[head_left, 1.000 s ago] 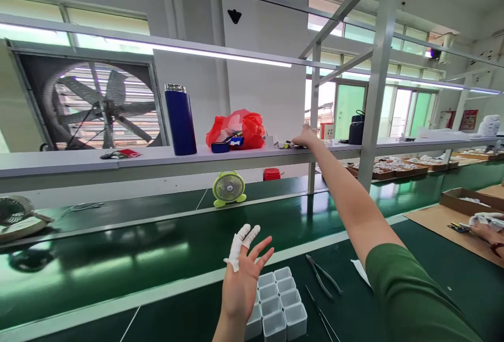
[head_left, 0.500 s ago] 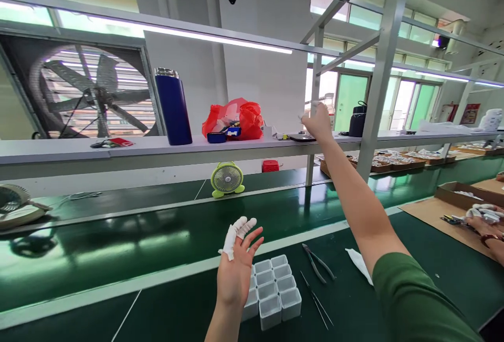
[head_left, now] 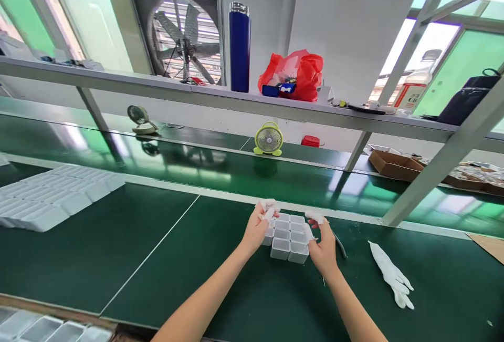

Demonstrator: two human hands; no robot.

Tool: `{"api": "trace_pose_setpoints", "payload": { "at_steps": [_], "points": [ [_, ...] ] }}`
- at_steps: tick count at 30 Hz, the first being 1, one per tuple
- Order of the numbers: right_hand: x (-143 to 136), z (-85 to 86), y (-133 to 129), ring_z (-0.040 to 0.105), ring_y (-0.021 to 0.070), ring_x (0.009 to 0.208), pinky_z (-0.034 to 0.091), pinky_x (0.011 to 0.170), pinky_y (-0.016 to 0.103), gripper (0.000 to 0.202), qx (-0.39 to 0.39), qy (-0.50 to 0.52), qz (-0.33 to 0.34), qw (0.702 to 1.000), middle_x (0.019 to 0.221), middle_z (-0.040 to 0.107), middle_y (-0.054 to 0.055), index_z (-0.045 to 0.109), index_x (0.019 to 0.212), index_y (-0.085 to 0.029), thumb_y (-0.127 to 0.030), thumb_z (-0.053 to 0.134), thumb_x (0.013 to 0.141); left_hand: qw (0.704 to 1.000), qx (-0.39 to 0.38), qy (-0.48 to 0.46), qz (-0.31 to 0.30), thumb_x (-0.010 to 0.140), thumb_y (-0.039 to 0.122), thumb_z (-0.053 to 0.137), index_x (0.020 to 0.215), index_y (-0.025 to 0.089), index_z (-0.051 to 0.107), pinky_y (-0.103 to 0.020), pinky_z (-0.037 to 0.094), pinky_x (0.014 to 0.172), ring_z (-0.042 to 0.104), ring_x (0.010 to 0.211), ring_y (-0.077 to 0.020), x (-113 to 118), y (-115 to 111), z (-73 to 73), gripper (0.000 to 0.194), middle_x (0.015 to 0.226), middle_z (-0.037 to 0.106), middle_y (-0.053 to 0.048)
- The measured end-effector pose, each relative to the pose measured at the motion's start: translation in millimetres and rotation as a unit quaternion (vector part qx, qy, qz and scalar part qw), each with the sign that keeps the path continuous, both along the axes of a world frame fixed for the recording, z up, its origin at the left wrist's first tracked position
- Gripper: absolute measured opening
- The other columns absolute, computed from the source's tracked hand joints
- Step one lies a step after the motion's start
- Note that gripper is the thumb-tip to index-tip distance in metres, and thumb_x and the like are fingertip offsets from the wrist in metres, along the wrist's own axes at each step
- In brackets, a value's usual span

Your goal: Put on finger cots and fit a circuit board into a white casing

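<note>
A block of small translucent white square boxes (head_left: 281, 249) sits on the dark green bench between my hands. My left hand (head_left: 256, 227) is over its back left side, white covers on the thumb and some fingertips, thumb and fingers slightly apart. At the right side is my right hand (head_left: 323, 245), with similar white covers and a gap between thumb and fingers. I cannot tell whether either hand touches the boxes. Behind my right hand, a plier handle (head_left: 340, 246) shows; the rest of the pliers is hidden. A white glove (head_left: 391, 273) lies farther right.
Rows of white boxes (head_left: 59, 195) stand at left, and more boxes (head_left: 43, 329) at the lower left edge. A shelf (head_left: 157, 85) crosses above the bench, carrying a blue flask (head_left: 239, 50) and red bag (head_left: 309, 74). A slanted post (head_left: 444, 166) rises at right.
My right hand has come down from the shelf to the right side of the boxes. My left hand has lowered to their left side. The view has turned left.
</note>
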State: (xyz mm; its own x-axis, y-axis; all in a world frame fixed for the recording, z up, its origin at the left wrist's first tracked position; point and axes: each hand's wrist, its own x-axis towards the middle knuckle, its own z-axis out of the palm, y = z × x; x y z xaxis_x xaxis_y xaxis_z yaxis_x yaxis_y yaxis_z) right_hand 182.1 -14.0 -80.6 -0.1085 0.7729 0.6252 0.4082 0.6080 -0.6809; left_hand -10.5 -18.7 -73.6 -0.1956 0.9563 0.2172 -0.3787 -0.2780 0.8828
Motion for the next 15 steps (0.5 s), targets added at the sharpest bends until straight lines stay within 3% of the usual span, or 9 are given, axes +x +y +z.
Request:
{"api": "trace_pose_setpoints", "payload": {
  "at_steps": [2,6,8,11,15],
  "points": [
    [1.8,-4.2,4.4,0.062,0.0268,0.081,0.053,0.078,0.047,0.04,-0.161,0.118,0.096,0.975,0.092,0.068,0.01,0.067,0.116,-0.024,-0.052,0.051,0.092,1.0,0.009,0.014,-0.003,0.078,0.032,0.077,0.107,0.02,0.071,-0.037,0.052,0.091,0.072,0.089,-0.0216,-2.5,-4.4,-13.0,0.032,0.1,0.076,-0.007],
    [3.8,-15.4,-5.9,0.048,0.0159,0.056,0.04,0.056,0.031,0.055,-0.36,0.271,0.31,0.837,0.087,0.071,0.011,0.071,0.107,-0.02,-0.067,0.05,0.088,0.998,0.02,0.039,-0.047,0.074,0.035,0.082,0.109,0.021,0.074,-0.042,0.052,0.099,0.072,0.101,-0.0274,6.2,-19.0,-31.9,0.038,0.106,0.077,-0.011],
    [1.5,-22.2,-11.4,0.045,0.0128,0.052,0.032,0.05,0.027,0.057,-0.409,0.28,0.373,0.784,0.096,0.073,0.013,0.071,0.11,-0.02,-0.069,0.052,0.086,0.995,0.006,0.053,-0.082,0.076,0.036,0.082,0.109,0.021,0.076,-0.044,0.053,0.1,0.071,0.107,-0.0306,9.4,-27.5,-37.6,0.037,0.109,0.077,-0.013],
    [-5.0,-25.2,-11.6,0.047,0.0114,0.05,0.03,0.046,0.025,0.065,-0.455,0.261,0.436,0.731,0.104,0.075,0.016,0.068,0.12,-0.017,-0.071,0.046,0.091,0.992,-0.001,0.07,-0.104,0.077,0.038,0.081,0.105,0.021,0.078,-0.042,0.055,0.098,0.07,0.108,-0.0311,6.3,-36.1,-37.9,0.033,0.112,0.077,-0.012],
    [-9.9,-24.1,0.1,0.055,0.0129,0.048,0.034,0.041,0.023,0.084,-0.471,0.224,0.499,0.692,0.1,0.076,0.02,0.065,0.123,-0.01,-0.079,0.026,0.094,0.992,-0.02,0.1,-0.076,0.07,0.031,0.085,0.094,0.021,0.081,-0.03,0.058,0.069,0.071,0.081,-0.0238,-1.9,-37.9,-30.5,0.026,0.097,0.079,-0.009]
  ]
}}
